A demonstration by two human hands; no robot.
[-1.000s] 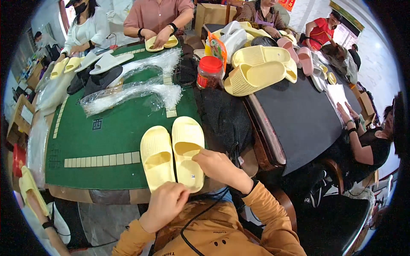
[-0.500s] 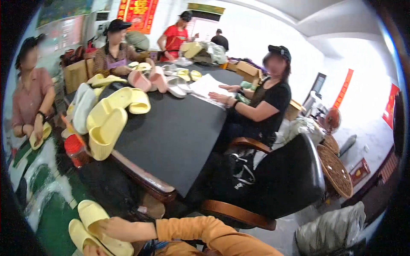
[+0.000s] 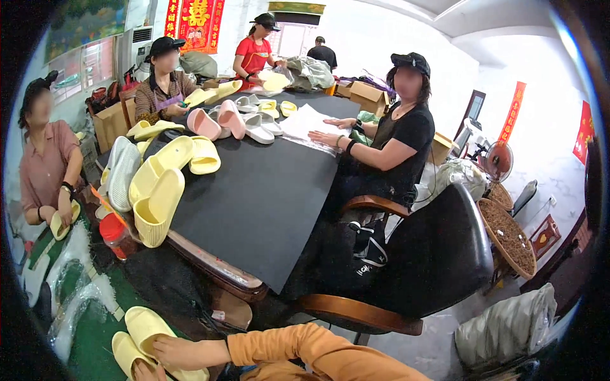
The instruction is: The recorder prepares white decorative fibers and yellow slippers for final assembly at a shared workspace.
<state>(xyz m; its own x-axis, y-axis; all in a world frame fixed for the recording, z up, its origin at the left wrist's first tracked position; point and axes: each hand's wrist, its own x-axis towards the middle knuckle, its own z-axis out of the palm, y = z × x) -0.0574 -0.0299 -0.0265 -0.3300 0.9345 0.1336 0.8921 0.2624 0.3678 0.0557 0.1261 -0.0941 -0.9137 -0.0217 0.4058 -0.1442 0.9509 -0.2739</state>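
Low at the left lie two pale yellow slippers side by side, a right slipper [image 3: 145,322] and a left slipper [image 3: 122,351]. My right hand [image 3: 189,353] grips the right slipper near its strap opening, fingers curled into it. My left hand [image 3: 149,372], partly cut off by the lower edge, holds the left slipper in the same way. An orange sleeve covers my right forearm. Under the slippers spreads a green surface [image 3: 89,336] with crumpled clear plastic bags [image 3: 70,279] on it.
A dark table [image 3: 248,190] bears more yellow slippers [image 3: 159,203], grey slippers [image 3: 259,127] and pink slippers [image 3: 231,119]. A red-lidded jar [image 3: 114,232] stands at its corner. A black chair [image 3: 438,260] is at right. Several people work around the table; one handles a yellow slipper [image 3: 63,219] at left.
The view has shifted slightly, and the slippers with my hands appear a little lower and to the right. My hands keep their hold. The person in red now holds a pale yellow item.
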